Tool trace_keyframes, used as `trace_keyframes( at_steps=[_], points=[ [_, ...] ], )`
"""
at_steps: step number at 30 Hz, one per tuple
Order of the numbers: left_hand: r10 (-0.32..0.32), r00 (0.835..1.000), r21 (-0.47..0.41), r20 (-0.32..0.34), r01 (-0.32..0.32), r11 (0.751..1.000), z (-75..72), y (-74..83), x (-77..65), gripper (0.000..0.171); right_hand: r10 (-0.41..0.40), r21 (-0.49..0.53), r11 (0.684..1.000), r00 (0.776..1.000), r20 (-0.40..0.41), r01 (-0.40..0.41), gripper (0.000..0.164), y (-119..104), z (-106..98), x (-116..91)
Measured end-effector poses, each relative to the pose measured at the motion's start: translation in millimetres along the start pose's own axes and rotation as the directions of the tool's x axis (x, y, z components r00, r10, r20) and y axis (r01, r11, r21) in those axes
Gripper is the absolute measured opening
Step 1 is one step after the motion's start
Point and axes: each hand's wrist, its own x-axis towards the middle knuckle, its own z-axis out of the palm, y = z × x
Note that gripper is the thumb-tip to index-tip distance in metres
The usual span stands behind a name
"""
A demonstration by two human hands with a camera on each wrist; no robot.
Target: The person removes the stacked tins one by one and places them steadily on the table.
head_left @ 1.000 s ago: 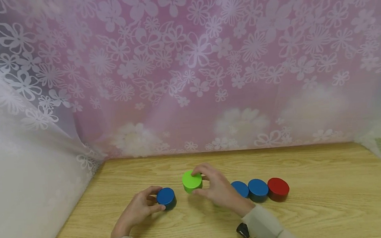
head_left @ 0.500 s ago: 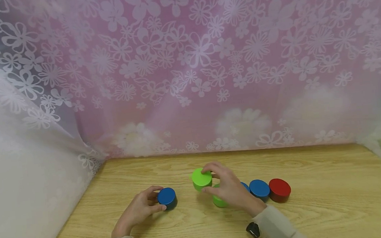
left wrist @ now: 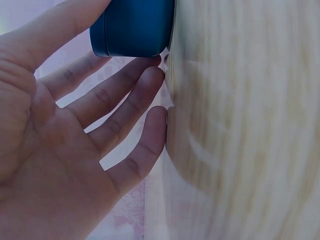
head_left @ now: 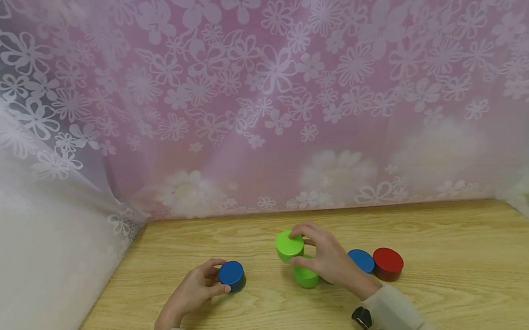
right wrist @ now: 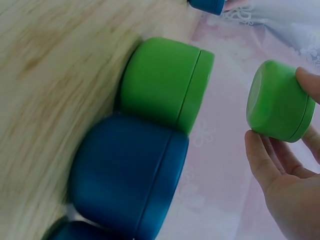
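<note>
At the left, a dark blue round lidded tin (head_left: 232,276) stands on the table, pinched at its side between the thumb and fingers of my left hand (head_left: 193,292). The left wrist view shows that blue tin (left wrist: 135,27) resting on the wood, the lower fingers touching the surface. Off the table, my right hand (head_left: 330,261) grips a green round tin (head_left: 289,246) by its edges; the right wrist view shows this green tin (right wrist: 280,102) in the air. Below it stands a second green tin (head_left: 306,274), the left end of a row partly covered by my right hand.
Beside the lower green tin is a blue tin (right wrist: 125,172), mostly hidden from the head view. Another blue tin (head_left: 361,261) and a red tin (head_left: 388,264) continue the row rightward. A pink flowered curtain (head_left: 260,108) hangs along the back edge of the wooden table (head_left: 463,263).
My right hand has carried the raised green tin to the right, toward the row's left end. The lower green tin has come into view. My left hand has stayed at its blue tin.
</note>
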Motion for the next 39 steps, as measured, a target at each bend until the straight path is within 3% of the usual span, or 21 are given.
trace_keyframes(
  at_steps=[18, 39],
  points=[
    [0.008, 1.0, -0.025, 0.006, -0.007, 1.0, -1.1, -1.0, -2.2, 0.064, 0.029, -0.045, 0.998, 0.998, -0.049, -0.031, 0.041, 10, -23, -14],
    [0.005, 1.0, -0.017, -0.003, -0.005, 1.0, 1.1, 1.3, -1.8, 0.062, -0.01, -0.096, 0.995, 0.996, -0.087, 0.002, 0.043, 16, -50, -31]
  ],
)
